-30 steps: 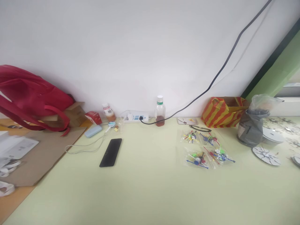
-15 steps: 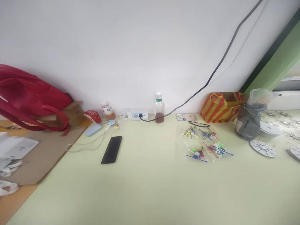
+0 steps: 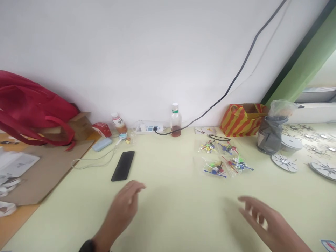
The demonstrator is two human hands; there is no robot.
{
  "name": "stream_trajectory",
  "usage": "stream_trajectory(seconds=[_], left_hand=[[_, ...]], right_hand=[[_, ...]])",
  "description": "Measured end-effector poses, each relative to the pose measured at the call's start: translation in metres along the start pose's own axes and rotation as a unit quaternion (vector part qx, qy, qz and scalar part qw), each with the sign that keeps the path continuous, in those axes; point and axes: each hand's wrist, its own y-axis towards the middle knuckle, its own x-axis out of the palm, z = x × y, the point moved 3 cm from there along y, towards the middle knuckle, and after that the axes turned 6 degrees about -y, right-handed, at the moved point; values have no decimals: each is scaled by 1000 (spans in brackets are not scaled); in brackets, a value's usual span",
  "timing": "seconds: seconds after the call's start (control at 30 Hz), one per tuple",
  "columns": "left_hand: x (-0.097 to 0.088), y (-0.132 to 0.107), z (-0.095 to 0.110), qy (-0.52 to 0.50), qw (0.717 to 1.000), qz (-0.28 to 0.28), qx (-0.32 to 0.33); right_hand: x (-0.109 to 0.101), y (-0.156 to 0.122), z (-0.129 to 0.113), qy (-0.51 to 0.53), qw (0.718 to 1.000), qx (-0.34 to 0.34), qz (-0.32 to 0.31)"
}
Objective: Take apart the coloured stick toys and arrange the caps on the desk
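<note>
My left hand [image 3: 127,199] is over the pale green table, just in front of a black phone [image 3: 123,166]. Its fingers are loosely bent, with the thumb apart and nothing held. On the other side, my right hand [image 3: 262,218] hovers with its fingers spread and bare. Beyond it lie several clear bags of small coloured plastic parts, among them a bag with blue and red pieces [image 3: 216,169] and a bag with green and blue pieces [image 3: 240,163]. Neither hand touches the phone or the bags.
Against the wall stand a bottle of brown liquid [image 3: 175,120], a power strip [image 3: 149,128] and a striped bag [image 3: 243,120]. Grey discs [image 3: 284,163] and a dark grey bag [image 3: 270,134] are at right. A red bag [image 3: 34,108] rests at left beside cardboard [image 3: 52,171].
Both my hands have come into view from the bottom edge, out over the table. The view has shifted slightly to the right. The objects on the table lie as before.
</note>
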Motion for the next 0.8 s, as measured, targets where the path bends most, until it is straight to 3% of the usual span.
stream_trajectory(seconds=[0.1,0.23,0.33,0.57,0.7,0.8], left_hand=[[55,32,1,-61,989,-132,21],[100,65,5,-122,977,-175,-2],[123,83,6,-165,968,-186,-16],[142,97,2,-179,968,-177,-16],[147,96,-2,-178,969,-169,-16],[147,98,-5,-220,965,-142,-34]], right_hand=[[12,47,-14,-70,993,12,96],[35,94,-30,-121,981,-26,147],[54,113,-45,-143,978,-69,136],[83,130,-115,-43,981,-191,16],[91,156,-122,-11,992,-118,49],[106,169,-115,28,995,-95,28]])
